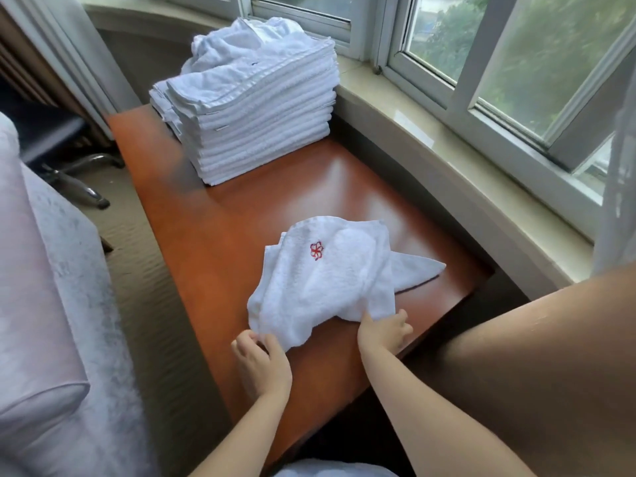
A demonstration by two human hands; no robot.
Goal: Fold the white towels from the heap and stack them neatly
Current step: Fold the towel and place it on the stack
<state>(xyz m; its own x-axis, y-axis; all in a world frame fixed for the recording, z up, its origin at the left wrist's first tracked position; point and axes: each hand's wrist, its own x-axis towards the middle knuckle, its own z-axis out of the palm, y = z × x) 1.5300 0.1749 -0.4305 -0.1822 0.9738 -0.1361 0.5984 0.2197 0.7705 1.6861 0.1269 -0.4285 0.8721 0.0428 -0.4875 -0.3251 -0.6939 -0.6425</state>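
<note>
Left hand [263, 361] pinches near-left edge of a rumpled white towel [330, 287]; towel lies bunched on the near end of the reddish wooden table [192, 235], red flower embroidery [316, 250] facing up, one corner splayed right. Right hand [383, 333] grips its near-right edge. Stack of folded white towels [261, 132] at table's far end, crumpled towels [237, 43] on top.

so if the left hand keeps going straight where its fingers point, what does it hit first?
The left hand already pinches the near edge of the rumpled white towel with the red embroidered flower, so it meets that towel's bulk at once. Far beyond stands the stack of folded white towels, though depth is unclear.
</note>
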